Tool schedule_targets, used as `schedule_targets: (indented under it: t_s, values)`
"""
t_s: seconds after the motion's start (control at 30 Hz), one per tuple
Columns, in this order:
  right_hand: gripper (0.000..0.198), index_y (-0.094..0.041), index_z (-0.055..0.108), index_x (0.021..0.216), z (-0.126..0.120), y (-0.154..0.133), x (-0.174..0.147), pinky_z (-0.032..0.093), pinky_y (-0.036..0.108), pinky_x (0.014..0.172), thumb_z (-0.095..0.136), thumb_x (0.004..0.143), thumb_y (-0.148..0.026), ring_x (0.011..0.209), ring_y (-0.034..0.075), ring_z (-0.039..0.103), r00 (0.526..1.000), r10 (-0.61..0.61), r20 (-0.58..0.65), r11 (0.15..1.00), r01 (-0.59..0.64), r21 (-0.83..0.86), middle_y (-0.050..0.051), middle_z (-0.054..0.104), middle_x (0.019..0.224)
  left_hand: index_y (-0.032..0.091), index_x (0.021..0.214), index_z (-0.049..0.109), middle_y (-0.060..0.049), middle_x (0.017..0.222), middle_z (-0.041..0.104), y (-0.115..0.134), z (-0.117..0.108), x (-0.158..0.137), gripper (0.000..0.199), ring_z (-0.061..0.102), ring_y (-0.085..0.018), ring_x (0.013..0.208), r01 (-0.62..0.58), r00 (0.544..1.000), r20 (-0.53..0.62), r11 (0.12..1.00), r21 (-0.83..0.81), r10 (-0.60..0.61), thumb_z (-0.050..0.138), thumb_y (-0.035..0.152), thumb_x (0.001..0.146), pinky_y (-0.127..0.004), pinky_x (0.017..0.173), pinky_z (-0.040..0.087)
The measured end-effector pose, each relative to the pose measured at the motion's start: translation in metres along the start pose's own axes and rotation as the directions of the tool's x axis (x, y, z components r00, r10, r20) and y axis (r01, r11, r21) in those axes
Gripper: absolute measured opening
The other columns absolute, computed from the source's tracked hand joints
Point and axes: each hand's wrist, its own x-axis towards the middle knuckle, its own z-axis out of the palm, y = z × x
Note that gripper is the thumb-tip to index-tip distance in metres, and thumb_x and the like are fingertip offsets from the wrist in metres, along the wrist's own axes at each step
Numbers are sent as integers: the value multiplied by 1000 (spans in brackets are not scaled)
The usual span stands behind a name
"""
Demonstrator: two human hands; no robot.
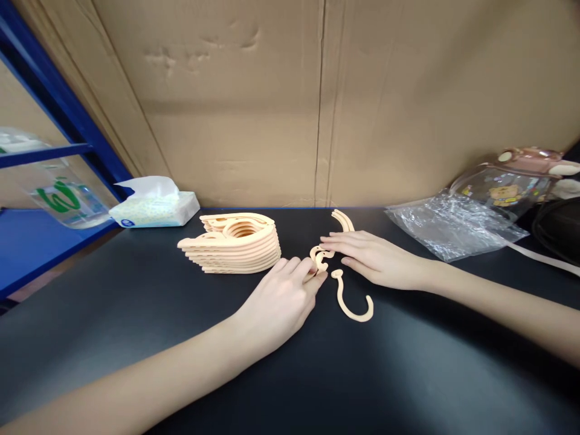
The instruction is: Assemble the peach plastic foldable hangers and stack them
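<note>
My left hand [283, 296] is closed, its thumb and fingers pinching a peach plastic hanger piece [321, 258] low over the black table. On the far side of that piece, my right hand [376, 257] has its fingers stretched out, the fingertips touching it and the thumb apart. Curved hanger arms [343, 220] stick out behind the right hand; whether they join the pinched piece is hidden. A loose hanger hook [352, 311] with a round end lies just in front of the right hand. Left of the hands stands a neat stack of folded peach hangers [235, 244].
A tissue pack [156, 208] sits at the back left, beside a blue metal shelf [54, 78] holding a clear bottle [67, 199]. At the back right lie a clear plastic bag [453, 223] and a transparent cup [507, 187]. A cardboard wall [235, 109] closes off the back.
</note>
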Motion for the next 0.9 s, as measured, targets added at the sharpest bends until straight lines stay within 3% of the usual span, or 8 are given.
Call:
schedule_targets:
  t_s: [0.27, 0.43, 0.57, 0.67, 0.77, 0.9]
  values:
    - [37, -16, 53, 128, -1, -6, 1, 43, 41, 102, 33, 98, -23, 117, 20, 52, 1000, 20, 2, 999, -20, 38, 9, 57, 128, 9, 120, 59, -10, 99, 62, 2, -1, -2, 33, 58, -24, 87, 59, 998, -18, 993, 105, -58, 45, 19, 92, -38, 73, 48]
    - [42, -19, 49, 133, -2, 6, -5, 41, 46, 103, 37, 97, -38, 123, 26, 48, 979, 195, -53, 980, -196, -14, 10, 52, 134, 8, 118, 60, -11, 107, 65, 2, -2, -3, 32, 59, -25, 95, 64, 998, -8, 990, 123, -64, 45, 21, 93, -39, 79, 46]
    - [30, -20, 62, 103, -3, 19, -13, 50, 41, 85, 42, 95, -41, 97, 23, 62, 917, 391, -81, 921, -390, 28, 6, 61, 113, 8, 118, 60, -10, 112, 65, 1, -1, -3, 32, 59, -25, 100, 62, 998, -19, 990, 128, -60, 43, 22, 94, -40, 84, 44]
    - [21, -21, 59, 86, -2, 23, -23, 51, 38, 74, 49, 91, -38, 79, 20, 63, 892, 437, -113, 899, -435, 45, 4, 62, 96, 8, 117, 61, -10, 113, 66, 0, 1, -3, 33, 56, -28, 108, 56, 996, -73, 984, 170, -44, 43, 24, 95, -43, 89, 41]
    - [14, -22, 57, 95, -3, 25, -35, 51, 37, 77, 49, 89, -32, 83, 19, 63, 892, 437, -118, 899, -431, 80, 4, 61, 102, 7, 117, 62, -10, 114, 66, 0, 3, -3, 34, 52, -30, 116, 56, 994, -104, 980, 194, -36, 43, 25, 95, -45, 94, 38]
    - [21, -26, 57, 107, -8, 25, -45, 51, 34, 76, 51, 86, -29, 90, 19, 63, 872, 485, -64, 865, -468, 179, 2, 65, 107, 9, 120, 61, -9, 116, 65, 0, 3, -3, 36, 49, -32, 119, 72, 994, -89, 982, 174, -58, 43, 27, 95, -46, 97, 37]
